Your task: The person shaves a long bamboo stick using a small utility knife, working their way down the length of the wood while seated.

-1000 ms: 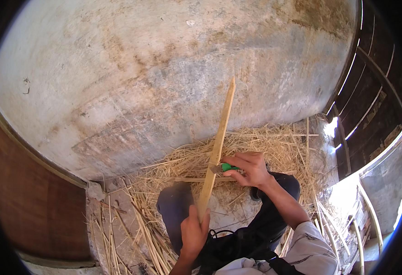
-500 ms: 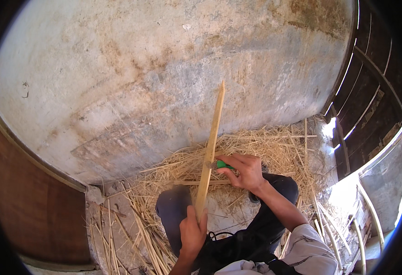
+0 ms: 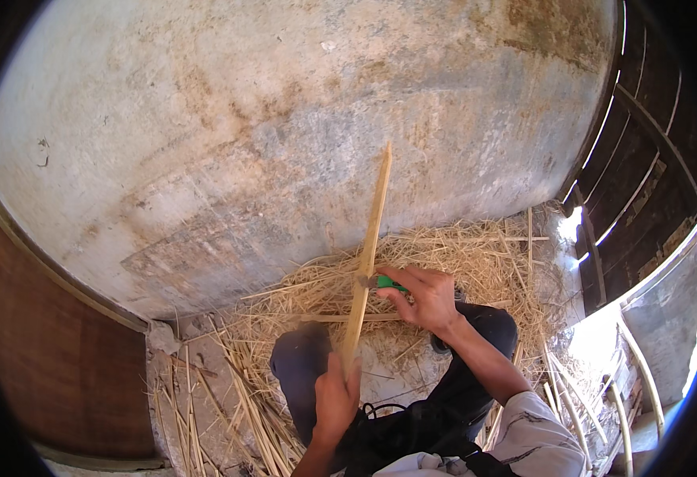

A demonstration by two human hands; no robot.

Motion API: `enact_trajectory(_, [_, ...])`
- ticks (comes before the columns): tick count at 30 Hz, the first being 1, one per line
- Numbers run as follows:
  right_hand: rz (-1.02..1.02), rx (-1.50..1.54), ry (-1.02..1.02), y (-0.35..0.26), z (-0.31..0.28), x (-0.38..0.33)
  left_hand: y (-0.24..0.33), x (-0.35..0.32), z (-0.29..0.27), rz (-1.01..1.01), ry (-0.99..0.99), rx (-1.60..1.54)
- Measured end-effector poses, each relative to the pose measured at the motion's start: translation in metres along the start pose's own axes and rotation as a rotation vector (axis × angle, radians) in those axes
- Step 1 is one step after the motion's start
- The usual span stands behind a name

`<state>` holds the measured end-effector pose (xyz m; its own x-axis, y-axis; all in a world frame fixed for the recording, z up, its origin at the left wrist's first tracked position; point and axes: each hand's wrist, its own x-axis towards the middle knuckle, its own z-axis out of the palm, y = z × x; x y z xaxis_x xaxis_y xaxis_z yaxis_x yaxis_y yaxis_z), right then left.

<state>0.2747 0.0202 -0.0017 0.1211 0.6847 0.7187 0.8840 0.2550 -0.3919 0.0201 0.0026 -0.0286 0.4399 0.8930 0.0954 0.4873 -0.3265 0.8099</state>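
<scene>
A long, pale wooden strip (image 3: 375, 219), pointed at its far end, slants up from between my knees toward the wall. My left hand (image 3: 338, 397) is closed around its near end. In my right hand (image 3: 428, 298) is a small knife (image 3: 388, 282) with a green handle, pinched between thumb and fingers. Its short grey blade lies across the strip around mid-length, touching it. The fingers partly cover the handle.
Straw-like shavings (image 3: 460, 250) heap on the floor before me, against a stained plaster wall (image 3: 285, 159). Thin split strips (image 3: 253, 409) lie at the left, below a brown panel (image 3: 62, 342). Bent poles (image 3: 642, 366) stand at the right by dark slats (image 3: 634, 159).
My left hand has shifted slightly up and to the right with the strip's near end. My right hand and the knife have hardly moved.
</scene>
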Motion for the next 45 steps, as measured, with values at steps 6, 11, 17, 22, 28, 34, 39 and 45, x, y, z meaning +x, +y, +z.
enact_trajectory(6, [0.293,-0.073,0.126,0.046,0.003,0.001,0.005,-0.013,0.005,-0.032,0.016,0.006])
enact_trajectory(11, [0.650,0.099,0.140,0.069,-0.059,0.041,-0.009,-0.034,-0.016,0.019,0.032,0.118])
enact_trajectory(17, [0.613,0.726,-0.167,0.029,-0.016,0.010,-0.003,-0.019,-0.017,-0.077,0.043,0.019])
enact_trajectory(22, [0.629,0.841,-0.331,0.010,0.000,0.011,-0.004,-0.019,-0.007,-0.011,0.007,0.024])
enact_trajectory(28, [0.662,0.874,-0.288,0.014,0.005,0.010,0.001,-0.010,-0.005,0.004,-0.061,0.022])
enact_trajectory(34, [0.746,0.936,-0.255,0.010,0.000,0.011,0.006,-0.001,-0.004,0.085,-0.048,-0.024])
enact_trajectory(39, [0.759,0.902,-0.314,0.007,-0.003,0.010,0.017,0.023,0.006,0.081,-0.004,-0.256])
enact_trajectory(45, [0.559,0.997,-0.129,0.006,-0.001,0.001,0.029,0.035,0.008,-0.004,-0.074,-0.237])
